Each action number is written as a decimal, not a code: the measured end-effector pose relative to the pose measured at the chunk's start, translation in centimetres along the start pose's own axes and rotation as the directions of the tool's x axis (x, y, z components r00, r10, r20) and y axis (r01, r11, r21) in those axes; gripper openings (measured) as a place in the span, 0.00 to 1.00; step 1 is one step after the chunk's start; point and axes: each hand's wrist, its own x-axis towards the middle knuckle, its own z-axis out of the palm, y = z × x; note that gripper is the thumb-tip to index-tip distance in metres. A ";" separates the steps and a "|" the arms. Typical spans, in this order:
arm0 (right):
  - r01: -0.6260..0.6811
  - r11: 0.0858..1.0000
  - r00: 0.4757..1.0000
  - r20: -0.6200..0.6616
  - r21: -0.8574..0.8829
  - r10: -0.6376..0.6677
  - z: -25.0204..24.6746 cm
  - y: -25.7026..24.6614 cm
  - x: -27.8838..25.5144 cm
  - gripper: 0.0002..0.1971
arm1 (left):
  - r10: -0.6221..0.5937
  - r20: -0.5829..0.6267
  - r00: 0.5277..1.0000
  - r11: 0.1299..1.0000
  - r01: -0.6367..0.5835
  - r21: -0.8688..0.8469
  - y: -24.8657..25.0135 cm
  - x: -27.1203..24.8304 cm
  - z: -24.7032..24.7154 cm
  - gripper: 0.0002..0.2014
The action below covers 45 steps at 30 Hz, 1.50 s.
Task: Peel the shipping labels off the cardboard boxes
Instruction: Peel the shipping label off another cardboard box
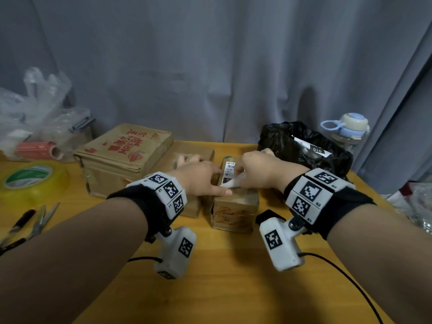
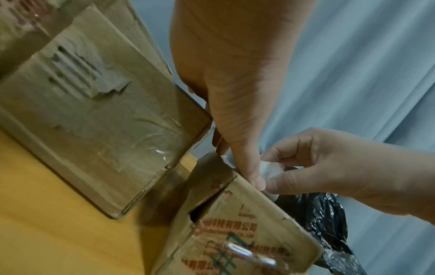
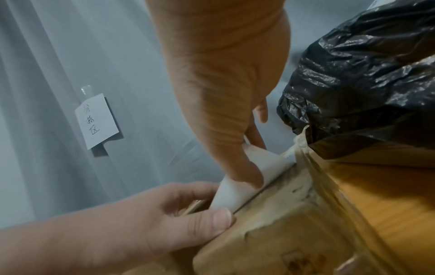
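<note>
A small cardboard box (image 1: 233,206) stands mid-table with a white shipping label (image 1: 230,170) on its top. My left hand (image 1: 210,176) grips the box from its left side, the thumb lying on the top's near edge. My right hand (image 1: 243,174) pinches the label's lifted near end, which curls up off the cardboard. In the right wrist view the label (image 3: 249,184) bends under my right thumb, with the left hand's thumb (image 3: 212,221) beside it on the box (image 3: 282,232). The left wrist view shows the right hand (image 2: 273,178) holding the label (image 2: 270,169) above the box (image 2: 247,232).
A large red-printed box (image 1: 121,155) and a flatter box (image 1: 187,150) with torn facing sit left of the small one. A black bag (image 1: 304,150) holding a label lies right, a bottle (image 1: 348,129) behind it. Tape roll (image 1: 30,178), scissors (image 1: 39,220) and plastic bags (image 1: 35,113) crowd the left.
</note>
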 end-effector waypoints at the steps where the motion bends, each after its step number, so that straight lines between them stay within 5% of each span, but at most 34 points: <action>1: 0.001 1.000 1.000 0.007 -0.005 -0.001 0.1 0.0 -0.1 0.15 | 0.007 0.002 1.000 1.000 -0.007 0.001 0.0 0.0 0.0 0.37; 8: 0.037 0.995 0.999 -0.001 0.090 -0.037 0.0 1.4 -0.7 0.11 | 0.011 0.076 0.997 1.000 -0.009 -0.020 0.2 0.1 -0.4 0.35; 19: -0.013 0.879 0.999 -0.025 0.477 0.029 1.1 2.2 -0.2 0.08 | -0.001 0.118 0.993 0.999 -0.005 0.046 0.8 0.0 -1.0 0.39; 32: -0.158 0.825 0.982 -0.004 0.542 0.190 2.0 1.9 -0.4 0.06 | 0.012 0.120 0.993 1.000 -0.014 0.018 1.0 0.1 -0.5 0.40; 36: -0.208 0.790 0.967 -0.001 0.576 0.256 2.4 1.9 -0.4 0.14 | 0.004 0.111 0.994 0.998 -0.010 0.054 1.1 0.2 -0.3 0.43; 41: -0.200 0.628 0.956 0.009 0.753 0.294 3.0 1.5 -0.8 0.04 | 0.003 0.108 0.994 0.998 -0.010 0.064 1.1 0.2 -0.3 0.43; 45: -0.192 0.466 0.945 0.033 0.864 0.327 3.4 1.4 -1.1 0.09 | 0.009 0.107 0.994 0.998 -0.016 0.063 1.2 0.0 -0.4 0.42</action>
